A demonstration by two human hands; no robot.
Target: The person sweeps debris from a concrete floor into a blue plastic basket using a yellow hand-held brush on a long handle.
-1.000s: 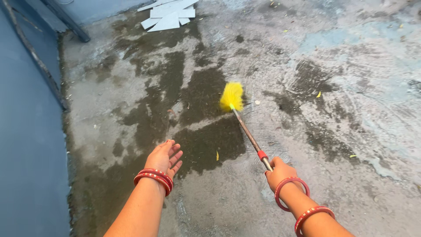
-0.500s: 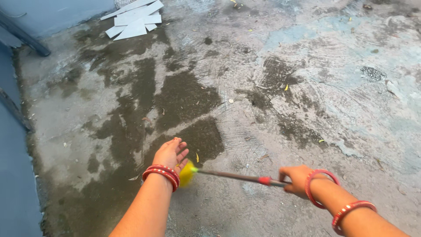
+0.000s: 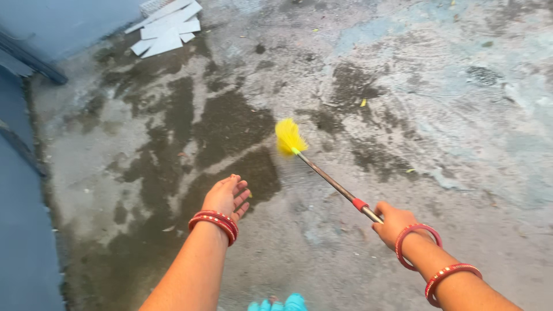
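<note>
My right hand [image 3: 393, 222] grips the end of a long thin brush handle [image 3: 334, 184] with a red band near my fist. The yellow bristle head [image 3: 287, 137] is out in front, on the wet concrete floor [image 3: 173, 150]. My left hand [image 3: 226, 196] hangs free above the floor, palm down, fingers loosely apart, holding nothing. Both wrists wear red bangles.
A pile of white flat pieces [image 3: 165, 29] lies at the far left by a blue wall [image 3: 34, 242]. Dark wet patches and small yellow leaves [image 3: 363, 102] dot the floor. Something turquoise [image 3: 279, 303] shows at the bottom edge.
The brush head swept in close to my left hand, then swung back out ahead. My right hand shifted slightly right; the left hand stayed put.
</note>
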